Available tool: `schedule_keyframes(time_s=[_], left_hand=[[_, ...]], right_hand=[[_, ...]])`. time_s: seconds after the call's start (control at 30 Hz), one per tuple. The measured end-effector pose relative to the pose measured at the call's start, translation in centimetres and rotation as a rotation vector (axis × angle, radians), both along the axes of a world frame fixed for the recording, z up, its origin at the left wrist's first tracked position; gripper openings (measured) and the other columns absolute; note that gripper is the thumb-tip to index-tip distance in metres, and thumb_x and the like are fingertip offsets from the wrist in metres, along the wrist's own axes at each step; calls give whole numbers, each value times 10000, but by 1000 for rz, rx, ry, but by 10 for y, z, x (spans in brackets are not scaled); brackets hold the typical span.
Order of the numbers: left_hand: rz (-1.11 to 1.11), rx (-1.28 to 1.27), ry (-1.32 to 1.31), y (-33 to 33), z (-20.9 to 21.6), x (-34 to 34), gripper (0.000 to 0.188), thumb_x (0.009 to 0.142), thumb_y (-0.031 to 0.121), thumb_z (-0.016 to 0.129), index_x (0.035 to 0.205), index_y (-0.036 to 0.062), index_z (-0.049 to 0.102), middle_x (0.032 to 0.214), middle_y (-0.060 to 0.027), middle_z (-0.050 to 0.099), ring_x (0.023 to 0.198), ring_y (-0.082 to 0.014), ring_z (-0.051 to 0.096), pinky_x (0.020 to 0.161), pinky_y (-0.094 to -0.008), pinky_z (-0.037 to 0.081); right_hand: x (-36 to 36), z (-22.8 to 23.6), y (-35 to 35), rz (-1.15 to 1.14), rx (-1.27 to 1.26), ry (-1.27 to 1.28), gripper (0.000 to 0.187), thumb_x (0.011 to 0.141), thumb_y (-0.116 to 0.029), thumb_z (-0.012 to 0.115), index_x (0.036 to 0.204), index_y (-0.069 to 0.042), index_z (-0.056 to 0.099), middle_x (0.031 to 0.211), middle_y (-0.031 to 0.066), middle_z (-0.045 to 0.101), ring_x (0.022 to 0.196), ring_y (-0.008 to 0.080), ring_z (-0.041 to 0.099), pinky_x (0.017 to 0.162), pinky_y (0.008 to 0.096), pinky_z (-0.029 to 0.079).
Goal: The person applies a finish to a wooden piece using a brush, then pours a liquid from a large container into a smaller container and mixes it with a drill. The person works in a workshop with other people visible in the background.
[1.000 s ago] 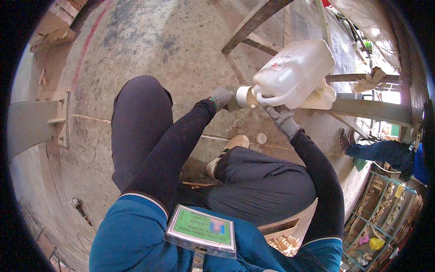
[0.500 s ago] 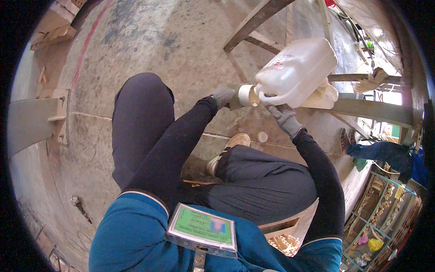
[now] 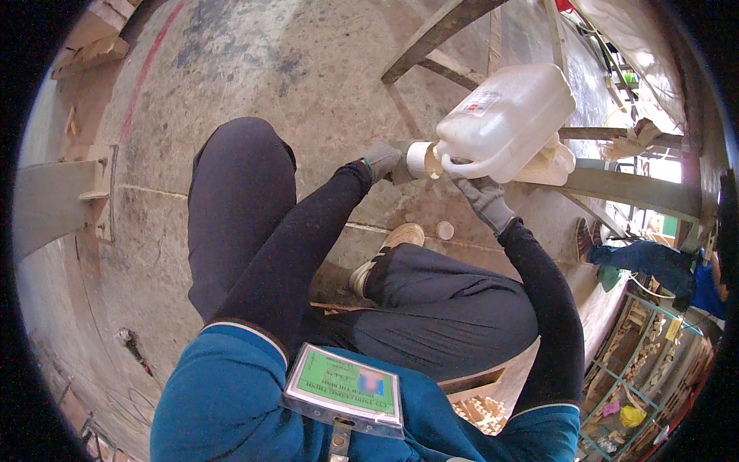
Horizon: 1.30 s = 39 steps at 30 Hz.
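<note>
Jug [image 3: 512, 115] is tilted toward white container [image 3: 419, 160]; left hand [image 3: 382, 159] grips this container, right hand [image 3: 486, 202] the jug's handle [image 3: 471, 169]; better keep both mouths well aligned.

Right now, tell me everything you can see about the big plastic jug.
The jug is boxy, with rounded edges, and looks like translucent, whitish plastic. A pale label with red on it sits on one side, and a looped handle near the neck. It's tilted, right of the picture's centre, neck end toward the left. The gloved right hand is at the handle from below. How full it is, I can't tell.
</note>
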<state>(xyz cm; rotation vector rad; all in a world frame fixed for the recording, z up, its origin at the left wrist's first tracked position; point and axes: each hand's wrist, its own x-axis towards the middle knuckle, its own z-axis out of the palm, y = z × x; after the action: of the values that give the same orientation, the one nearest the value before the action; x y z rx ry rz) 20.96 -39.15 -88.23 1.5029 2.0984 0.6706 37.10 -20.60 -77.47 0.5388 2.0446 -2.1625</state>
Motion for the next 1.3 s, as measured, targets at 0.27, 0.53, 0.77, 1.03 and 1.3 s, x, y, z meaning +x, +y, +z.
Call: schedule_keyframes(time_s=[0.27, 0.53, 0.77, 1.03, 1.3], left_hand=[[150, 21, -412, 0, -51, 1, 223, 760, 123, 567, 958, 36, 621, 840, -141, 647, 780, -248, 648, 645, -328, 551], [15, -65, -129, 3, -9, 0, 231, 746, 88, 587, 960, 9, 623, 839, -124, 649, 758, -227, 653, 635, -309, 555], [-51, -75, 8, 5, 0, -1, 225, 742, 114, 599, 941, 13, 627, 831, -123, 649, 745, -234, 651, 633, -307, 553], [134, 75, -172, 8, -38, 6, 140, 676, 130, 581, 752, 49, 667, 750, -163, 639, 706, -298, 639, 629, -357, 502], [65, -84, -207, 2, -1, 0, 213, 769, 117, 561, 930, -11, 617, 832, -141, 645, 752, -231, 650, 667, -308, 547]], right_hand=[[-7, 0, -7, 137, 312, 26, 373, 844, -136, 563, 1193, -39, 475, 1211, 88, 504, 1124, 190, 468, 980, 311, 361], [-3, 9, -3, 157, 363, 38, 370, 836, -117, 566, 1190, -47, 484, 1212, 78, 505, 1123, 183, 468, 981, 307, 356], [-2, 11, -2, 143, 371, 20, 368, 836, -104, 564, 1189, -45, 480, 1207, 77, 508, 1108, 172, 479, 960, 299, 377], [-5, 13, -3, 181, 457, 33, 367, 841, -130, 565, 1190, -52, 481, 1191, 72, 517, 1102, 182, 484, 969, 309, 366], [-3, 14, -2, 200, 467, 22, 365, 844, -131, 560, 1193, -52, 481, 1216, 72, 505, 1123, 179, 472, 984, 312, 355]])
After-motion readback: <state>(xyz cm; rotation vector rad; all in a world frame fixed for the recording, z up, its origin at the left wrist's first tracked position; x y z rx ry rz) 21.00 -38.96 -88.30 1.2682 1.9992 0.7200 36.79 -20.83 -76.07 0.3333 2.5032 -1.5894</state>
